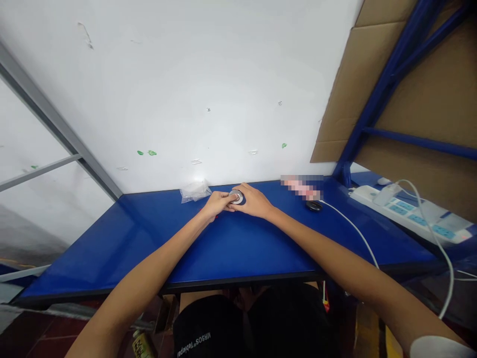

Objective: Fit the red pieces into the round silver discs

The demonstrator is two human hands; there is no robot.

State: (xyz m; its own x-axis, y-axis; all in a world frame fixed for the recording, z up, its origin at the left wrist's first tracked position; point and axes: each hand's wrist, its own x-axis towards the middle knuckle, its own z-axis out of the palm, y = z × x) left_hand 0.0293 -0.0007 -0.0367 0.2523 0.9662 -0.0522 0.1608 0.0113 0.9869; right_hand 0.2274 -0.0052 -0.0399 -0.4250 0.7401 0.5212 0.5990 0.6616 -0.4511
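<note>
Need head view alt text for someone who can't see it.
A person's left hand and right hand hold a small round grey object at a blue table. Clear plastic lies to the left; a white power strip sits far right.

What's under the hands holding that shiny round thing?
Under the left hand, a bit of something red peeks out, with the blue table below. The hand hides the rest, so I can't tell what it is. The right hand covers part of the round thing.

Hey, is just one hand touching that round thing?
No, the left hand has its thumb on the round thing while the right hand curls around its edge.
</note>
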